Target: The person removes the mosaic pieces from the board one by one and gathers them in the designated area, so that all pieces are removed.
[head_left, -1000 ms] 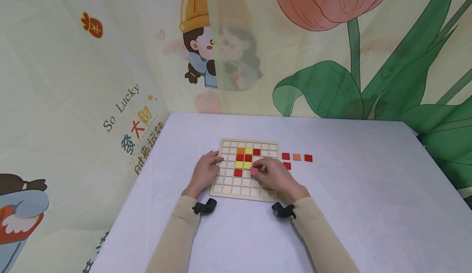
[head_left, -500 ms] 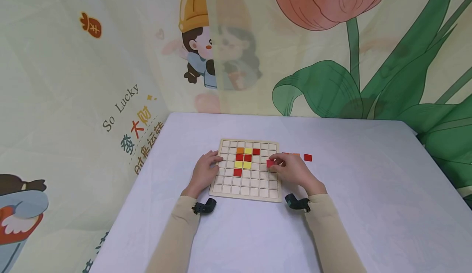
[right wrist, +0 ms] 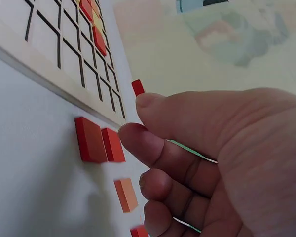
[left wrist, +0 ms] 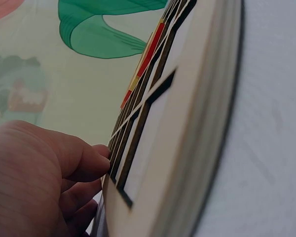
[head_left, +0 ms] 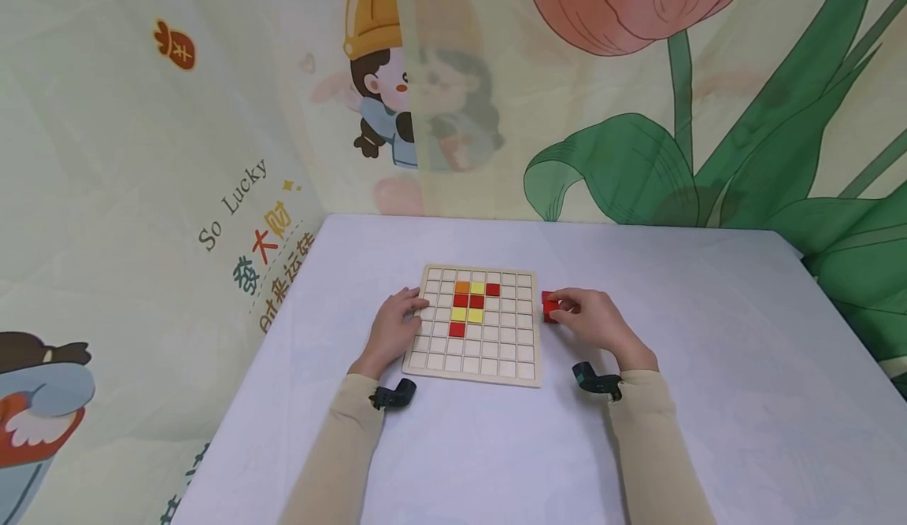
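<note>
A square wooden grid board [head_left: 471, 367] lies on the table, with several red, yellow and orange tiles set in its cells, such as a red tile [head_left: 457, 330]. My left hand [head_left: 394, 327] rests at the board's left edge, fingertips touching it. To the right of the board is my right hand [head_left: 591, 320], low over the loose tiles. Between its thumb and index finger it pinches a small red tile [right wrist: 137, 87]. Below those fingers, two red tiles [right wrist: 90, 139] and an orange tile [right wrist: 126, 195] lie on the table; my hand partly covers this group in the head view.
A white cloth covers the table [head_left: 708, 367]. Another red tile [right wrist: 139, 231] shows at the bottom of the right wrist view. Behind the table hangs a printed curtain [head_left: 602, 100] with a tulip and cartoon figures.
My right hand has moved from above the board's middle out past its right edge, still pinching the red tile. My left hand stays at the board's left edge.
</note>
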Demonstrator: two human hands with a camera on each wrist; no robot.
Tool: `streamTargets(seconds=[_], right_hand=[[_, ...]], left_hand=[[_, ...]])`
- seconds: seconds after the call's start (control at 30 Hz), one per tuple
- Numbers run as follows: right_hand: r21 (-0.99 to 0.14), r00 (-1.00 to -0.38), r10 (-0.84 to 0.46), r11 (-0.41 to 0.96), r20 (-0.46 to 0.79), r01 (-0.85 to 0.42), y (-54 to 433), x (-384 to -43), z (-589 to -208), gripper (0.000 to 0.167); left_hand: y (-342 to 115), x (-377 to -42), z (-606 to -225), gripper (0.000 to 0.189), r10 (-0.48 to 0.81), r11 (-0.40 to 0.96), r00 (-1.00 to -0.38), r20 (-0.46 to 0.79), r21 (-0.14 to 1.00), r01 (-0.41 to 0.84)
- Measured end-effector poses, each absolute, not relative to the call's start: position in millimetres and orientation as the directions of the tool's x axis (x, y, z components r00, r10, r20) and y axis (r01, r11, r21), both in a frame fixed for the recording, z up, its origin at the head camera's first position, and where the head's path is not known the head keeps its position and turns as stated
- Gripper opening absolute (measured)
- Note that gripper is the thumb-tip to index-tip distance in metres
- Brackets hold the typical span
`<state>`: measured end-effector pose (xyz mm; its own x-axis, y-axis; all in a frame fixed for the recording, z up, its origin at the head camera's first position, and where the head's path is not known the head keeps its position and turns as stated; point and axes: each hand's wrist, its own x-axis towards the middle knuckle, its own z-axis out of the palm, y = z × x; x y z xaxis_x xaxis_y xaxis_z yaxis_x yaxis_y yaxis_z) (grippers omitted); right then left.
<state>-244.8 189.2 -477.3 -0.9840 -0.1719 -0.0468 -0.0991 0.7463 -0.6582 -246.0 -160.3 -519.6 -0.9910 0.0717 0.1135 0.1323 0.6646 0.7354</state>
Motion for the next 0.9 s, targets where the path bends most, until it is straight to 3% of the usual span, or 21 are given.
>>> streamTargets(seconds=[0.53, 0.9], right_hand=[[-0.638, -0.99, -0.088, 0.77, -0.113, 0.004, 209.9, -243.2, -480.7, 0.043], [-0.626, -0.982, -0.089, 0.779, -0.168, 0.037, 216.8, -244.1, -486.4, 0.033]], left_hand=[[-160.2, -245.7, -517.8, 0.032, 0.072, 0.664, -0.99, 0.117, 0.736, 0.135], [-160.0, -245.7, -519.2, 0.03, 0.069, 0.659, -0.989, 0.128, 0.739, 0.142]])
